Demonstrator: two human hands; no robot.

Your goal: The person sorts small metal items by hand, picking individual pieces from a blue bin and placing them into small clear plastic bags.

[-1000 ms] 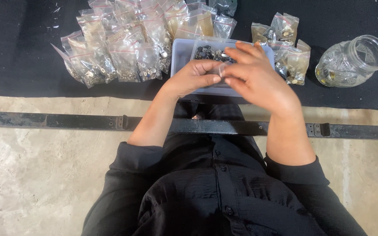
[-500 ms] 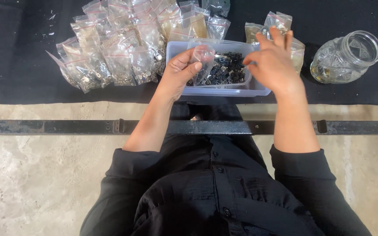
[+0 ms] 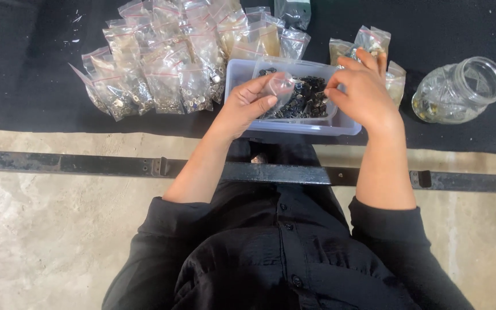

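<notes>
Clear plastic, a small empty bag (image 3: 279, 86), is pinched between thumb and fingers of the left hand (image 3: 248, 106), held over the near left part of a pale rectangular tray (image 3: 294, 125) full of small dark metal parts (image 3: 308, 99). The right hand (image 3: 363, 92) hovers over the tray's right end, fingers curled together at the parts; whether they grip one I cannot tell. The tray sits on a black mat (image 3: 24, 69). A heap of filled bags (image 3: 162, 63) lies just left of the tray, a few more bags (image 3: 374, 43) behind the right hand, and a glass jar (image 3: 460, 89) lies tipped on its side, well to the right
</notes>
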